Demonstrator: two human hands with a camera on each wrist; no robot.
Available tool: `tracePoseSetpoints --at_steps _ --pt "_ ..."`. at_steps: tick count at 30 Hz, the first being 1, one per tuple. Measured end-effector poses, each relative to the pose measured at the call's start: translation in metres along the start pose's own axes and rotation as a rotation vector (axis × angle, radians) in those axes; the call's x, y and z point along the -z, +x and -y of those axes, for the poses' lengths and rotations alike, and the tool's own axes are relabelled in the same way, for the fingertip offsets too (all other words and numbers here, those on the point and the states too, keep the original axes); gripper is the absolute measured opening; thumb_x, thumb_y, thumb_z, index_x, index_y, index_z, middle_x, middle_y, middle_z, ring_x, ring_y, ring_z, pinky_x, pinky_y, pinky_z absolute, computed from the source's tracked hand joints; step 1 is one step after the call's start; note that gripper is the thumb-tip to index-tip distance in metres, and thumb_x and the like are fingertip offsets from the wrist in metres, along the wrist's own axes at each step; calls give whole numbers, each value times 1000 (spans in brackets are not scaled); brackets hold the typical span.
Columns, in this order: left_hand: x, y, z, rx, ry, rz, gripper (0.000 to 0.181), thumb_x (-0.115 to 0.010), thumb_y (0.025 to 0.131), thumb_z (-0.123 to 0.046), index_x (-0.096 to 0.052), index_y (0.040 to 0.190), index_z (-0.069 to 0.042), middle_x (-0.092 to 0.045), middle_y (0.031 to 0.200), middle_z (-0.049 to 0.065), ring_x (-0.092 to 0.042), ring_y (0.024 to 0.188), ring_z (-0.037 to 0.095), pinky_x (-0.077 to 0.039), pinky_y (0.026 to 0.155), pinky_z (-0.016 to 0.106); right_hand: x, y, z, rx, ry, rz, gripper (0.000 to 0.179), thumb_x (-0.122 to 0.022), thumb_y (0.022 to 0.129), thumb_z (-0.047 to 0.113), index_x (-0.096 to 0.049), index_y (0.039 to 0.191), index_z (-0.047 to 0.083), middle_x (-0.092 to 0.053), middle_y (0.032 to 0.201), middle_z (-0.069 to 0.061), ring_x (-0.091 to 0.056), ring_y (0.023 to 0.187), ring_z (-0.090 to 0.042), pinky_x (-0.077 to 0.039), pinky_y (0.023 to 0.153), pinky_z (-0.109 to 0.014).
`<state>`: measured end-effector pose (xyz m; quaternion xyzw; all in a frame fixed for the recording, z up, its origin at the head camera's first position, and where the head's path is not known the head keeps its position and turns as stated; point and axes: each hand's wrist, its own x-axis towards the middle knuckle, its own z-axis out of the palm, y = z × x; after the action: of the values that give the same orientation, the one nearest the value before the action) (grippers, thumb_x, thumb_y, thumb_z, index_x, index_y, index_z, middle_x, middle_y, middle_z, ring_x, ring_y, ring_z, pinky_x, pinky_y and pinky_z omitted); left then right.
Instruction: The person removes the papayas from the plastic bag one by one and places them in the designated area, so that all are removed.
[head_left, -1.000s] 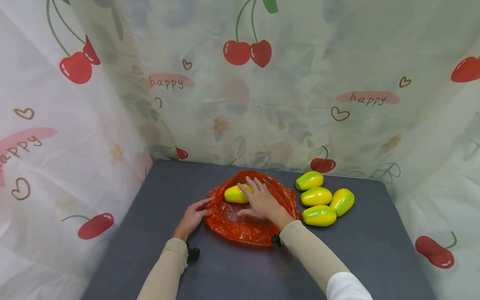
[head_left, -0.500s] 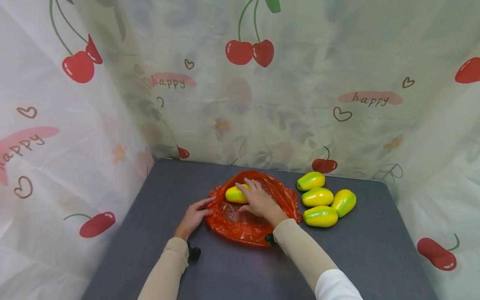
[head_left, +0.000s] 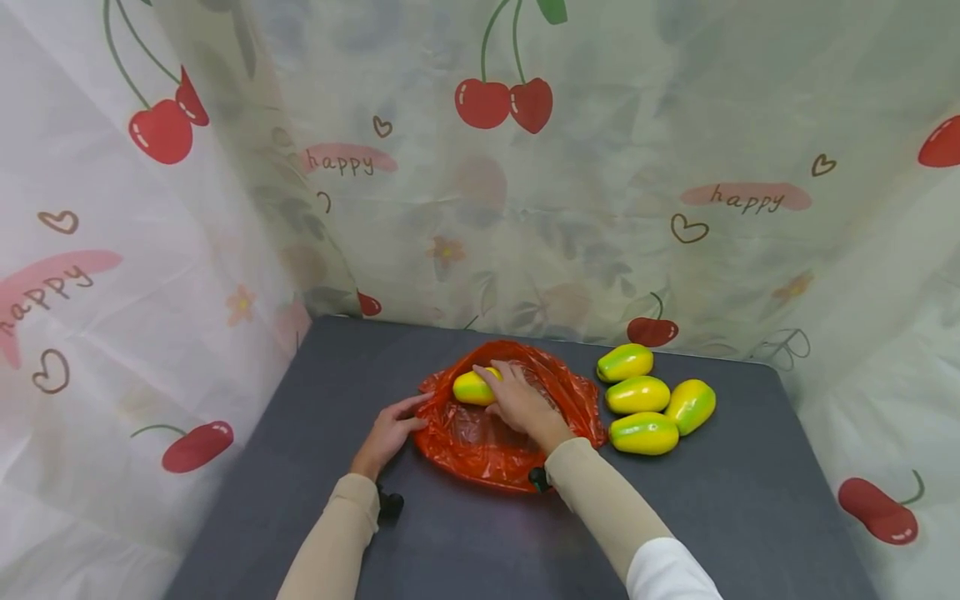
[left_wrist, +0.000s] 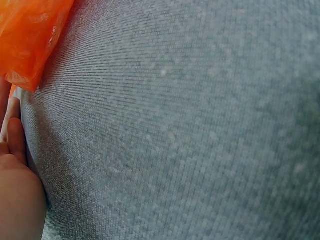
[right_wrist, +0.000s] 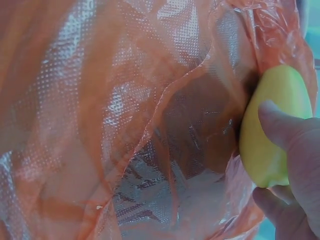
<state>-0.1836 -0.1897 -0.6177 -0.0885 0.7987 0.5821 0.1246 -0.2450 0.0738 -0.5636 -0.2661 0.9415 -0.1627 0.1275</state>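
A red plastic bag [head_left: 480, 462] lies spread with its mouth up on the dark table. Inside it, toward the left, is a yellow-green papaya [head_left: 470, 389]. My right hand [head_left: 521, 404] reaches into the bag and grips this papaya; in the right wrist view the thumb [right_wrist: 280, 125] lies on the papaya's side and a finger shows at its lower end. My left hand [head_left: 386, 433] rests at the bag's left rim, fingers extended and touching the plastic. In the left wrist view only part of that hand shows beside the orange-looking bag [left_wrist: 30, 40].
Several more papayas [head_left: 637, 394] lie in a group just right of the bag. The dark table [head_left: 495, 550] ends at a patterned curtain [head_left: 570, 242] behind and at both sides. A small black device [head_left: 390, 506] sits at the left wrist.
My right hand has lowered slightly, and its fingers have drawn in around the papaya in the bag. The left hand has stayed at the bag's rim.
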Motion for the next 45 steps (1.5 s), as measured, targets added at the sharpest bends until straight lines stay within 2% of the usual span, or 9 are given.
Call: tracePoseSetpoints --at_steps 12,23,33,39,45 --pt "-2 3 1 12 -2 -12 45 -65 96 -21 -64 138 -36 -51 157 4 -38 152 31 -26 125 59 -1 -2 -3 -1 -14 -25 77 -67 98 21 -25 162 28 -29 165 -13 -29 152 -35 -44 116 -55" --pt "-1 2 1 2 -4 -13 46 -64 96 -20 -63 140 -33 -50 158 6 -38 152 33 -26 125 59 13 -11 -4 2 -8 -55 77 -68 98 21 -25 162 29 -29 164 -9 -34 148 -32 -46 115 -52" --pt "-1 0 1 -2 -8 -3 44 -64 97 -23 -63 139 -35 -50 157 4 -38 152 32 -26 125 61 28 -32 -9 4 -22 -104 75 -67 98 20 -27 161 28 -31 163 -12 -35 148 -34 -49 112 -51" --pt "0 -1 1 5 -13 -7 43 -64 97 -22 -64 138 -35 -51 157 4 -39 151 32 -27 124 61 36 -46 -18 -2 -2 -144 74 -68 98 21 -30 160 25 -32 162 -14 -36 147 -37 -51 107 -54" --pt "-1 -1 0 -3 -14 -5 44 -62 97 -20 -64 138 -36 -52 156 3 -39 152 31 -27 125 59 42 -60 -30 -27 -28 -166 73 -68 98 24 -31 160 25 -33 161 -15 -40 142 -38 -54 103 -54"
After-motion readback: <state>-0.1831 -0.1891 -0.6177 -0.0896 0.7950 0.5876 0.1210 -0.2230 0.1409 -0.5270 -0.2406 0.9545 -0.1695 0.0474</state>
